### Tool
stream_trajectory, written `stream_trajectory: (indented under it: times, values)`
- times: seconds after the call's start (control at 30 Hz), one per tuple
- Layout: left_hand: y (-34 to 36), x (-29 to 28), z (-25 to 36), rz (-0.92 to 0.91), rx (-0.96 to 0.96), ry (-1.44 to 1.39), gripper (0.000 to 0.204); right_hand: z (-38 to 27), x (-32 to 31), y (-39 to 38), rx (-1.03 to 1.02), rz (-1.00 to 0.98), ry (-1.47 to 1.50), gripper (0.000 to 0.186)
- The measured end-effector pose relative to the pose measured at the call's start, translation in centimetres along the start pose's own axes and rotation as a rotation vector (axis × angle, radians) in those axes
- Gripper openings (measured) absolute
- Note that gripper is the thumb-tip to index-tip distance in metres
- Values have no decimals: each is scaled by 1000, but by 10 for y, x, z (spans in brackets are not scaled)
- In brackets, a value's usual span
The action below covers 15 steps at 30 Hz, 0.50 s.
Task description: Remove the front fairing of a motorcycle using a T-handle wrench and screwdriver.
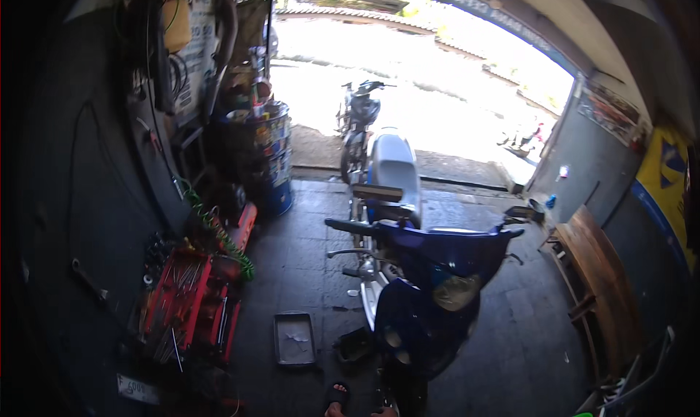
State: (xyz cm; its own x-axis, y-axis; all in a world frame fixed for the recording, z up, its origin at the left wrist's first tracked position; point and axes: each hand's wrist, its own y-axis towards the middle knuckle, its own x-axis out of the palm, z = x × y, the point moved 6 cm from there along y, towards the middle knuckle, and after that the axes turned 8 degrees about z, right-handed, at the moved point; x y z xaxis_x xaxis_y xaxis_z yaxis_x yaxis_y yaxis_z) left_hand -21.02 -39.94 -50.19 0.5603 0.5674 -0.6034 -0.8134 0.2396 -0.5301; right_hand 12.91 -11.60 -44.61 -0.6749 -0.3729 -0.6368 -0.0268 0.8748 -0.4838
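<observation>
Neither of my hands can be made out. My sandalled foot [337,394] is at the bottom edge, and a sliver of skin beside it is too cut off to identify. In front of me stands a dark blue motorbike [426,260] with a grey seat, its front toward me. On the floor to its left lie a metal tray [294,338] and a dark pan [353,345].
Open red toolboxes [173,297] and a coiled green hose [226,238] are at left, near stacked drums [277,184]. A wooden bench [609,297] lines the right wall. Another motorbike [361,109] stands at the bright doorway, above a floor sill [459,184].
</observation>
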Motion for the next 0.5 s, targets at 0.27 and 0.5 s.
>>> stream_trajectory:
  times: [0.27, 0.5]
  values:
    - [-77, -7, 40, -200, 80, -202, 24, 142, -121, -92, 307, 351, 172, 29]
    - [-138, 45, -29, 7, 270, 478, 39, 147, -223, -138, 207, 464, 581, 21]
